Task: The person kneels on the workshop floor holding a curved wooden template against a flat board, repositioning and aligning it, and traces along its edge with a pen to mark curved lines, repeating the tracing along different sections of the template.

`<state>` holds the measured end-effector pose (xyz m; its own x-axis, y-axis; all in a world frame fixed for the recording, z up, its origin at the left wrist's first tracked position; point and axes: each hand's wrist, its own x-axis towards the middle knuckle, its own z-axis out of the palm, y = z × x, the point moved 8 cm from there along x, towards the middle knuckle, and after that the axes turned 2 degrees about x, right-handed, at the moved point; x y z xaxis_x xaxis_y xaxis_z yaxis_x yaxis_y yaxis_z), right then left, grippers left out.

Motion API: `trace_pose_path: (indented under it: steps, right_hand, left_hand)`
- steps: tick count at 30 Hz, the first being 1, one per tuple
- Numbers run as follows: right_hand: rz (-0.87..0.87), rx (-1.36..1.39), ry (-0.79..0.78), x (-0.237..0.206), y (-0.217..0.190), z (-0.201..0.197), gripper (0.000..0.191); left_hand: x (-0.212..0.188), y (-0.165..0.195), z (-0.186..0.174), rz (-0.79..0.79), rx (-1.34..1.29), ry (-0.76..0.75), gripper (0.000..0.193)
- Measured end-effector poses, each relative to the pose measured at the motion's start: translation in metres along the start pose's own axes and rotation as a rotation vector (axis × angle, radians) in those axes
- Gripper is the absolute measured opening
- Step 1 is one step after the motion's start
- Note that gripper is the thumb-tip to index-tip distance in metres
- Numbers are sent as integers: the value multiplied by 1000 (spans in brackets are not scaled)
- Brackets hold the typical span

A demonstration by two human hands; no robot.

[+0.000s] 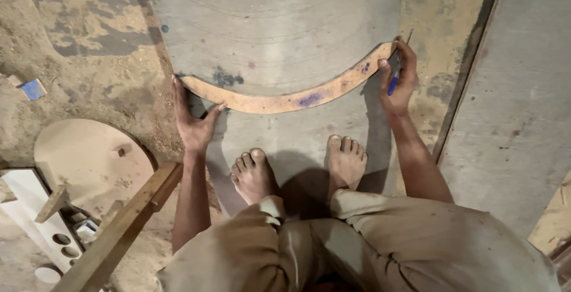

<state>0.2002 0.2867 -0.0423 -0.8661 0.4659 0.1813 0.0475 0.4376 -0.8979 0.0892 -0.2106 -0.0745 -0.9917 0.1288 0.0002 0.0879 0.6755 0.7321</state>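
Both hands pin a curved wooden template (pixel 285 98) flat on the grey board (pixel 279 24): left hand (pixel 193 119) spread on its left end, right hand (pixel 399 77) clamped on a blue pen (pixel 397 73) at its right end; steady pressure should prevent slipping.

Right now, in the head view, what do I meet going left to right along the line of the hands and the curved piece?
Blue scrap on the sawdust → left hand pressing the curved wooden template's left end → curved wooden template on the grey board → right hand at its right end, holding a blue pen → second grey board.
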Motion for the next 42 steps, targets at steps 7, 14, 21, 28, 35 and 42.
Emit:
trace_pose_path:
  steps: [7, 14, 21, 28, 35, 42]
  right_hand:
    - [55, -21, -6, 3, 2, 4, 49]
    - [0, 31, -52, 6, -2, 5, 49]
    - [-12, -10, -57, 3, 2, 4, 50]
    - [-105, -3, -130, 0, -5, 10, 49]
    - [-51, -14, -120, 1, -13, 14, 54]
    - [-68, -14, -92, 2, -12, 11, 53]
  left_hand:
    - [4, -6, 3, -127, 51, -27, 123]
    - [9, 1, 3, -101, -105, -34, 122]
    - [9, 2, 3, 13, 105, -4, 127]
    - [9, -12, 6, -48, -94, 19, 129]
    - [10, -16, 13, 77, 81, 47, 129]
    - [20, -14, 13, 76, 178, 72, 127]
